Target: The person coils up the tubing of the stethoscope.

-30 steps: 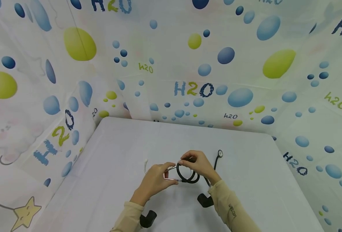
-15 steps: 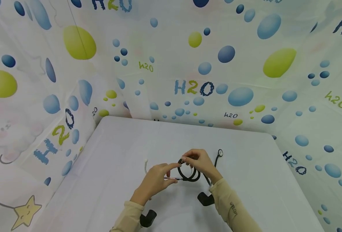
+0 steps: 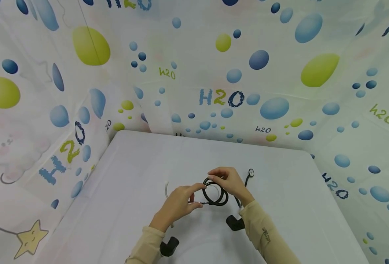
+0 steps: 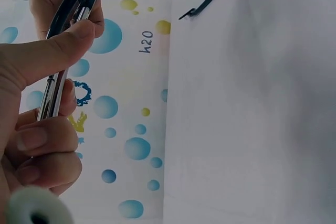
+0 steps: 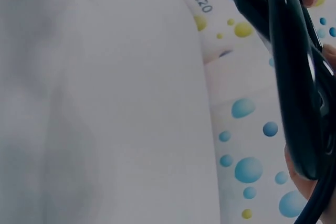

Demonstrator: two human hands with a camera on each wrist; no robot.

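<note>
A black stethoscope is held up above the white table (image 3: 135, 165), its tubing (image 3: 218, 204) wound in a round coil. My left hand (image 3: 176, 205) grips the metal ear tubes (image 4: 52, 95), thumb and fingers closed round them; its forefinger reaches the coil's edge. At the top of the coil, my right hand (image 3: 228, 183) pinches the tubing. The chest piece (image 3: 251, 172) hangs out to the right on a free length of tube. One ear tube end (image 3: 166, 190) shows left of my left hand. Looped tubing (image 5: 291, 77) fills the right wrist view's right side, partly hiding fingers.
Black angular pieces sit by each wrist, one at the left sleeve (image 3: 169, 246) and one at the right sleeve (image 3: 235, 222). A curtain (image 3: 181, 73) with blue and yellow-green drops and H2O lettering surrounds the table behind and at the sides.
My left forefinger has moved up onto the coil's edge. My right fingers have shifted slightly at the coil's top, and the ring of tubing looks more open. The view has tilted slightly.
</note>
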